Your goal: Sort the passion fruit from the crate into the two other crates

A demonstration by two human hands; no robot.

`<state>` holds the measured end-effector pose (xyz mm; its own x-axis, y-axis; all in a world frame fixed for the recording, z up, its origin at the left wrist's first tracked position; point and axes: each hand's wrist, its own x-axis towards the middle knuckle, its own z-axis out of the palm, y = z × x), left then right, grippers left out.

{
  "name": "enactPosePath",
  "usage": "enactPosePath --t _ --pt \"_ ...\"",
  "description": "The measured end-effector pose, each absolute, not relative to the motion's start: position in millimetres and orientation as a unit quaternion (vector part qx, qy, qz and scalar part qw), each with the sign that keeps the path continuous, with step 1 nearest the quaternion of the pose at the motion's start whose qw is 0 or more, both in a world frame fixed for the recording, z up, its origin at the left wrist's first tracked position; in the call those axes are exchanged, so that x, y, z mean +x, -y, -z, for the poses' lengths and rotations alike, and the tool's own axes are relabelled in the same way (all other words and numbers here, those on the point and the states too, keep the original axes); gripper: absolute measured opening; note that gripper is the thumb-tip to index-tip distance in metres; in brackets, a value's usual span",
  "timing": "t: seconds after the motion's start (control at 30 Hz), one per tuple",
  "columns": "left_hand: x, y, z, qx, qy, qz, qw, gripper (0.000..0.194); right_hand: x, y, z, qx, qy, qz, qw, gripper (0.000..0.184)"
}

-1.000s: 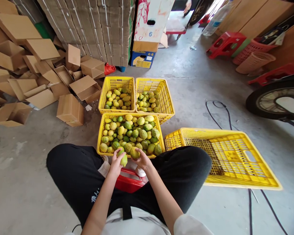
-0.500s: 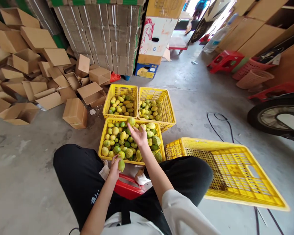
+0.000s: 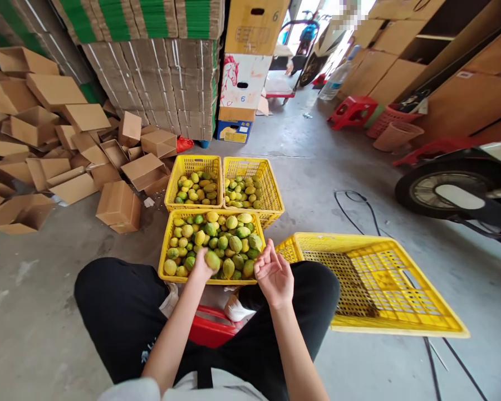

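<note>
My left hand (image 3: 201,268) is closed around a green-yellow lemon (image 3: 212,260), over the near edge of the front yellow crate (image 3: 164,250). That crate is full of lemons, some yellow and some green. My right hand (image 3: 274,277) is at the crate's front right corner, palm up, fingers apart, holding nothing. Behind the front crate stand two more yellow crates, a back left crate (image 3: 170,184) and a back right crate (image 3: 275,192), each partly filled with lemons.
A large yellow crate (image 3: 401,278) lies tipped on its side to the right, near a cable (image 3: 371,214) and a motorbike wheel (image 3: 438,189). Loose cardboard boxes (image 3: 119,206) lie heaped at left. Between my legs is a red stool (image 3: 211,328).
My right hand held a lemon, reached out over the crates as the lemon left its fingers, then came back without it. My left hand has moved forward over the front crate with a lemon.
</note>
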<state>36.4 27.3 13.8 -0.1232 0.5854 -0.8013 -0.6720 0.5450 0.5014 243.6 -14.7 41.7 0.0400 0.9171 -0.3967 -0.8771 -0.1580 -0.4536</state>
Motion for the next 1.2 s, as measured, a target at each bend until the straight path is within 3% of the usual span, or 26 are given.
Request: enactPosePath --t 0.07,0.13,0.23,0.33,0.43,0.5,0.57,0.63,0.77,1.0,1.2 --pt "52 -71 -43 -0.025 -0.518 -0.503 0.691 0.031 254 31 -41 -0.367 0.026 -0.66 0.655 0.026" --pt "63 -105 -75 0.032 -0.425 -0.562 0.709 0.04 257 41 -40 -0.396 0.017 -0.642 0.656 0.025" --pt "63 -120 -99 0.185 -0.324 -0.596 0.711 0.037 252 46 -37 -0.405 -0.002 -0.645 0.648 0.026" --pt "46 -92 -70 0.297 -0.361 -0.561 0.683 0.032 241 45 -34 -0.396 -0.018 -0.661 0.637 0.023" --pt "22 -41 -4 0.366 -0.602 -0.464 0.537 0.018 228 47 -34 -0.369 -0.022 -0.677 0.637 0.022" --pt "10 -8 40 0.416 -0.733 -0.356 0.403 0.027 219 49 -34 -0.362 -0.016 -0.693 0.624 0.022" --pt "4 14 72 0.459 -0.772 -0.249 0.363 0.045 210 51 -31 -0.371 -0.009 -0.712 0.596 0.022" --pt "2 22 89 0.481 -0.775 -0.191 0.363 0.053 202 52 -27 -0.387 -0.003 -0.726 0.569 0.022" --pt "3 15 96 0.493 -0.755 -0.165 0.4 0.046 191 51 -18 -0.424 0.028 -0.734 0.531 0.022" --pt "-7 12 93 0.473 -0.709 -0.226 0.472 0.049 190 46 1 -0.479 0.077 -0.741 0.465 0.015" --pt "-6 11 86 0.374 -0.716 -0.317 0.497 0.036 191 44 21 -0.538 0.046 -0.724 0.43 0.017"
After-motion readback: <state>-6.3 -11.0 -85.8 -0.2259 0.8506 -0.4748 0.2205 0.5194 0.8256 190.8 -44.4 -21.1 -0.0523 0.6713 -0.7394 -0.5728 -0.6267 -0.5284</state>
